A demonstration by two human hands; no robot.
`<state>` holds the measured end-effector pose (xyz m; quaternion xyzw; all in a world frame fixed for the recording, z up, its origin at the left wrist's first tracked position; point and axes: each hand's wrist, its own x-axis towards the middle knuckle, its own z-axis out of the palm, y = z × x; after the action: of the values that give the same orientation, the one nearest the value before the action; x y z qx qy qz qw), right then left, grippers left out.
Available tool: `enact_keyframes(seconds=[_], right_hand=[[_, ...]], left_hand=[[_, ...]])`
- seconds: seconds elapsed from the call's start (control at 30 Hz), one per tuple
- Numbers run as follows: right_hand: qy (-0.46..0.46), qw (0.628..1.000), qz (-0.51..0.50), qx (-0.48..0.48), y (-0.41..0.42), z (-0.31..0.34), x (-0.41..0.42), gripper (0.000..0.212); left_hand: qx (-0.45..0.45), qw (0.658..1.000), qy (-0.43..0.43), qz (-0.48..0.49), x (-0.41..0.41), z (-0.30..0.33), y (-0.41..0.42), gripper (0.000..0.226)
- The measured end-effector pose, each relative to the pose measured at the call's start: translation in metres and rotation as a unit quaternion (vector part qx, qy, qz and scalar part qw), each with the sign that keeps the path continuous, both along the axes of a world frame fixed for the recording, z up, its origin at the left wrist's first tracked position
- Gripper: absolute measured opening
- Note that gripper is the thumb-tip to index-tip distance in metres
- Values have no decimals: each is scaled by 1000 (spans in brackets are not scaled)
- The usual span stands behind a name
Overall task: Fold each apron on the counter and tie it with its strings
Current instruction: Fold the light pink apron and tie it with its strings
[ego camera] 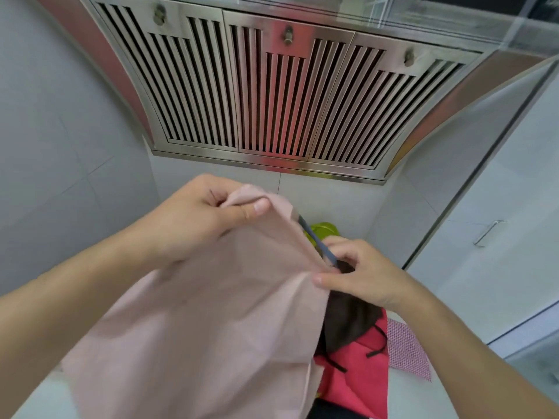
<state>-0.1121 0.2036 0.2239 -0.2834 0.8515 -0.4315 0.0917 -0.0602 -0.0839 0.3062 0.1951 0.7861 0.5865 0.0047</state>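
Left hand, frame centre, pinching pale pink fabric apron (held aloft); right hand, lower right, fingers curled, pinching its edge.

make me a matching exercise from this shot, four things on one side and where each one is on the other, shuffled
Things:
1. pale pink cloth apron
2. bright red cloth apron
3. slatted steel range hood
4. red-and-white checked cloth

Places:
A. overhead, against the wall
B. held up by both hands
C. flat at the far right of the pile
D. on the counter under a dark brown cloth

Pairs: 1-B, 2-D, 3-A, 4-C
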Motion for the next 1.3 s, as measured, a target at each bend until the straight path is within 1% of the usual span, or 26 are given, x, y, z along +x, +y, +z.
enact_keyframes(seconds=[0.07, 0.17, 0.23, 0.27, 0.3, 0.37, 0.43, 0.5, 0.53, 0.57, 0.6, 0.63, 0.67, 0.7, 0.73, 0.77, 0.8, 0.83, 0.97, 1.03, 1.07, 1.1, 1.13, 1.2, 1.23, 1.3], right_hand=[[-18, 999, 0, 47, 8, -11, -3, 31], [-93, 994, 27, 55, 13, -35, 0, 21], [-119, 992, 16, 34, 12, -42, -1, 43], [-115, 993, -1, 24, 10, -44, -3, 54], [-90, 995, -22, 22, 5, -42, -3, 55], [-17, 993, -111, 17, -5, -37, -14, 35], [41, 966, -255, 13, -2, -29, -31, 37], [118, 910, -397, 12, 4, -15, -43, 25], [165, 880, -444, 45, 8, -8, -44, 19], [207, 855, -467, 92, 5, -2, -37, 26], [255, 843, -458, 119, 0, 2, -30, 36], [281, 854, -423, 109, -10, 7, -20, 37], [259, 896, -354, 67, -23, 12, -9, 34], [176, 953, -247, 10, -37, 19, 3, 32], [60, 990, -113, -60, -49, 25, 15, 36], [-51, 991, -1, -120, -58, 28, 23, 46], [-128, 975, 78, -162, -65, 26, 29, 57], [-164, 963, 130, -170, -69, 23, 33, 67], [-193, 950, 180, -169, -74, 10, 31, 74], [-300, 909, 196, -211, -68, 10, 26, 78], [-361, 883, 194, -227, -66, 13, 26, 75], [-388, 879, 182, -211, -66, 16, 27, 67], [-361, 901, 171, -171, -68, 16, 28, 55], [-177, 972, 151, -32, -74, 17, 27, 35], [-87, 984, 156, 10, -74, 16, 26, 32], [-38, 992, 123, 13, -69, 18, 23, 31]], left_hand=[[50, 999, -5, 14, -2, 6, -13, 24], [116, 993, -29, 8, -3, 16, -26, 23], [119, 992, -31, -3, -3, 17, -30, 22], [118, 992, -38, -7, -3, 16, -31, 26], [120, 991, -51, -12, -3, 15, -32, 30], [114, 990, -77, -24, -2, 15, -34, 32], [92, 990, -99, -35, -1, 16, -35, 31], [99, 986, -127, -40, 2, 18, -35, 29], [104, 984, -140, -42, 3, 18, -34, 30], [110, 982, -149, -42, 4, 18, -34, 31], [114, 980, -158, -45, 5, 19, -33, 32], [117, 978, -164, -53, 7, 20, -31, 35], [119, 976, -168, -67, 8, 21, -28, 40], [119, 975, -167, -81, 9, 23, -25, 43], [124, 974, -164, -93, 10, 26, -20, 45], [139, 971, -164, -104, 11, 28, -16, 45], [155, 967, -166, -116, 13, 30, -12, 44], [163, 965, -163, -127, 14, 31, -11, 42], [129, 973, -121, -147, 14, 33, -20, 31], [125, 975, -125, -131, 10, 28, -32, 48], [130, 973, -136, -130, 8, 25, -36, 59], [132, 972, -142, -135, 6, 22, -40, 65], [133, 970, -146, -139, 6, 21, -41, 68], [129, 969, -155, -144, 6, 20, -40, 67], [125, 970, -157, -138, 6, 21, -39, 60], [100, 978, -154, -102, 3, 23, -40, 43]])
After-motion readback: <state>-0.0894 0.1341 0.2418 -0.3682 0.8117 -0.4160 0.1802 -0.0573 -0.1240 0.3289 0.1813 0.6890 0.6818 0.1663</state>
